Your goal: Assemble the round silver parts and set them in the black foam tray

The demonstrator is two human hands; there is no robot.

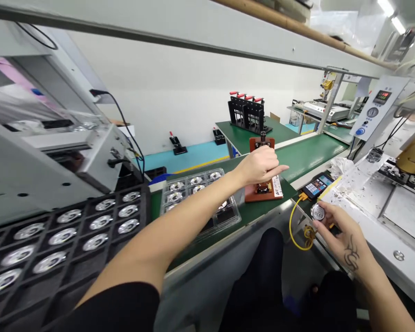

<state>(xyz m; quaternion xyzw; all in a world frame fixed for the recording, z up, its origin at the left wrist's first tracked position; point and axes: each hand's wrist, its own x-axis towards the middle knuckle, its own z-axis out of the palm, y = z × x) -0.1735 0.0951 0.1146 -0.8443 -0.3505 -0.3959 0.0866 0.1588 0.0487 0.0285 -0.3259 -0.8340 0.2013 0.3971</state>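
Note:
My left hand point(262, 165) is curled over a reddish-brown clamping fixture point(251, 194), with its thumb sticking out to the right. Whatever the curled fingers hold is hidden. The fixture has a dark metal top part and a white label, and stands on the green bench. Low on the right, my right hand point(339, 233) pinches a round silver disc-shaped part point(317, 212) with printed or engraved markings on its face. Left of the fixture, a clear plastic tray point(235, 216) of shiny round parts lies partly under my left forearm.
A black compartment tray point(143, 207) with several shiny rings fills the lower left. A keypad device point(317, 185) with a yellow cable point(292, 226) lies near my right hand. A white machine point(376, 216) stands at right. Red-handled clamps point(246, 113) stand behind; a grey beam point(193, 34) crosses overhead.

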